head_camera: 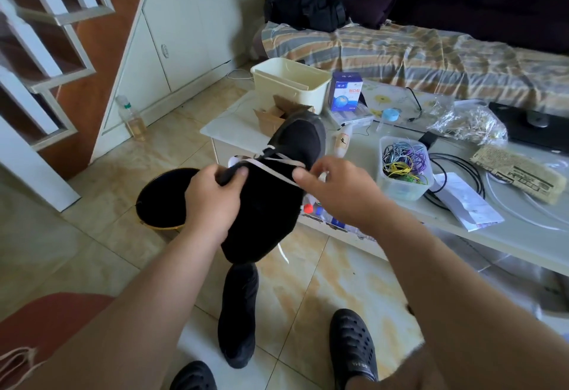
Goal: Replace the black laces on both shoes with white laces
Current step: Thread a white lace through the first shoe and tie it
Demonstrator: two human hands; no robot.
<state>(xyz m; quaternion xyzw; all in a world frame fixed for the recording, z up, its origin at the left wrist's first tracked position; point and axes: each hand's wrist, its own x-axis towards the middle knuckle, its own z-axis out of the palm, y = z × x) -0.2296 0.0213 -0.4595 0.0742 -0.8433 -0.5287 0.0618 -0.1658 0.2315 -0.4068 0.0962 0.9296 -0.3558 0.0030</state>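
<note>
I hold a black shoe (pixel 271 205) up in front of me, toe pointing away. A white lace (pixel 277 171) crosses its lower eyelets. My left hand (pixel 212 201) grips the shoe's left side, thumb on the tongue edge. My right hand (pixel 335 192) pinches the white lace at the shoe's right side. The second black shoe (pixel 238 315) lies on the tiled floor below, toe toward me. Whether it has a lace I cannot tell.
A low white table (pixel 462 214) at right holds a cream bin (pixel 291 81), a blue box (pixel 345 91), a tub of coloured cables (pixel 403 168), papers and bags. A black round bin (pixel 163 198) stands on the floor at left. My sandalled feet (pixel 354 346) are below.
</note>
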